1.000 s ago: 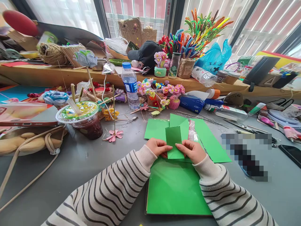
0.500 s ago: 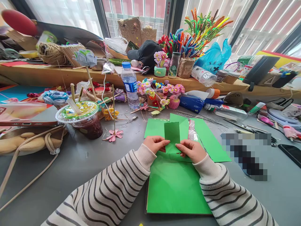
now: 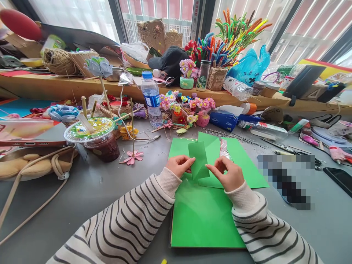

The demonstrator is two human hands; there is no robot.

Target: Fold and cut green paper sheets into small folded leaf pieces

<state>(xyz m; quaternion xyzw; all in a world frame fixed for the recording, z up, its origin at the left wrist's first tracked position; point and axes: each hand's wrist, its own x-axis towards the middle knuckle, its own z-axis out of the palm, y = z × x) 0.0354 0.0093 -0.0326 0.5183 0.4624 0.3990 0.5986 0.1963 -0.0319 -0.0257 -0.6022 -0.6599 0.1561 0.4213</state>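
A small green paper piece (image 3: 199,158) is held up above the larger green sheets, tilted slightly to the left. My left hand (image 3: 180,165) pinches its left edge between thumb and fingers. At its lower right edge, the thumb and forefinger of my right hand (image 3: 226,172) are pressed together on the paper. Under the hands lies a green sheet (image 3: 206,220) with a glossy surface, and behind it another green sheet (image 3: 247,165) lies at an angle beside a patterned strip (image 3: 223,146).
A lidded drink cup (image 3: 103,145), a pink paper flower (image 3: 133,157) and a water bottle (image 3: 151,101) stand or lie to the left and behind. Blue tissue pack (image 3: 224,120), thin wires and a phone (image 3: 339,179) are on the right side. Crafts crowd the wooden ledge (image 3: 110,87).
The small green paper has turned and leans leftward, its face now lighter. My right hand has rotated, with its wrist lower and knuckles raised, while the left has shifted slightly.
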